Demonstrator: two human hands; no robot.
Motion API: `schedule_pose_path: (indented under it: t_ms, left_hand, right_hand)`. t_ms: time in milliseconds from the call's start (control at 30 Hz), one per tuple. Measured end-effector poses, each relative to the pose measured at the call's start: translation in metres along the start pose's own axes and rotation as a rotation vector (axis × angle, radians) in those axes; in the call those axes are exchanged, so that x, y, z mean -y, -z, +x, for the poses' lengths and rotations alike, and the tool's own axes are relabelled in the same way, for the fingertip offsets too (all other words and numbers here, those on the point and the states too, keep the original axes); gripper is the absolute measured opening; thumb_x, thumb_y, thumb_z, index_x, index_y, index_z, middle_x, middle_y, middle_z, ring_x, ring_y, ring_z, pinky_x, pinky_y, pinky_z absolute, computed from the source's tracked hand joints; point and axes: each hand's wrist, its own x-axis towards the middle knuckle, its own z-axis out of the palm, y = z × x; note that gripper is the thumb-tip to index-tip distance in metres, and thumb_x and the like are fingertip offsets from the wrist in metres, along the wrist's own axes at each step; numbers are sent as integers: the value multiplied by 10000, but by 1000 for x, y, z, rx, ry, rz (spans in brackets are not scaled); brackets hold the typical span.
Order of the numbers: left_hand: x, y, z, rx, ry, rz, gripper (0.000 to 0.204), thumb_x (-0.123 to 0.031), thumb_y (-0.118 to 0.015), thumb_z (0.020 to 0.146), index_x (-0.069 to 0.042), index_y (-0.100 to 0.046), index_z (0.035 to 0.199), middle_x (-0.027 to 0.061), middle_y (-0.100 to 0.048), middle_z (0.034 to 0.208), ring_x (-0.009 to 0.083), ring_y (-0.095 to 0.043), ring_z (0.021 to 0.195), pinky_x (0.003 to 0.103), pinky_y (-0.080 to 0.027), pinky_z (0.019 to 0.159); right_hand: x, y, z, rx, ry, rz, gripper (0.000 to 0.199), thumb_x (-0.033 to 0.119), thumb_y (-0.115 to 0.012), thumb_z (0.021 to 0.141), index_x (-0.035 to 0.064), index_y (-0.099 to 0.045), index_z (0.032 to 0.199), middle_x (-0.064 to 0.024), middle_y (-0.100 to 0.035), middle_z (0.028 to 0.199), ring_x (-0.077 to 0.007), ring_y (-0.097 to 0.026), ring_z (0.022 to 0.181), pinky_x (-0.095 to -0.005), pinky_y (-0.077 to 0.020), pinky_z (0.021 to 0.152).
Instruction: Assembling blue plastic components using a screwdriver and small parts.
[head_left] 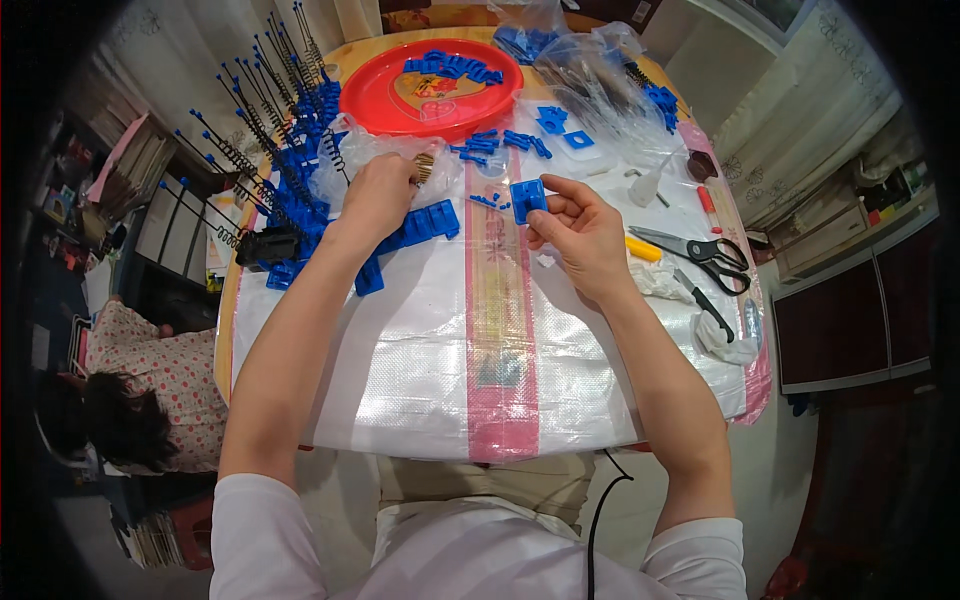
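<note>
Right hand (580, 235) pinching small square blue plastic part (527, 199), tilted up for viewing; left hand (378, 193) beside it, fingers closed on small brass-coloured springs (424, 166).

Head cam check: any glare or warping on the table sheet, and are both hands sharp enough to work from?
Head view: glare washes the white sheet below the hands; fisheye bends the table edges, and the corners go black. Left hand and right hand, holding a blue part, are sharp; the scissors near the rim look stretched.
</note>
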Motion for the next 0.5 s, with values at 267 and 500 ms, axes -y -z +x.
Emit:
schedule_pose_path:
  t_ms: [267,500]
  left_hand:
    - [3,-5,3,-11,-22,40,133,-45,-661,818,18,-721,918,226,-671,990,402,-650,950,459,-507,863]
    - [1,-8,4,-16,-37,82,135,1,-600,808,36,-710,879,238,-676,971,408,-660,940,472,-522,854]
  right_hand:
    - [-3,0,0,5,8,14,541,-37,-675,889,-57,-460,1385,-158,-686,1031,-174,-699,834,-283,-576,699]
    - [-3,1,1,-6,-4,13,544,-34,-681,885,-64,-459,1380,-159,-684,1026,-176,-700,833,-285,-579,695]
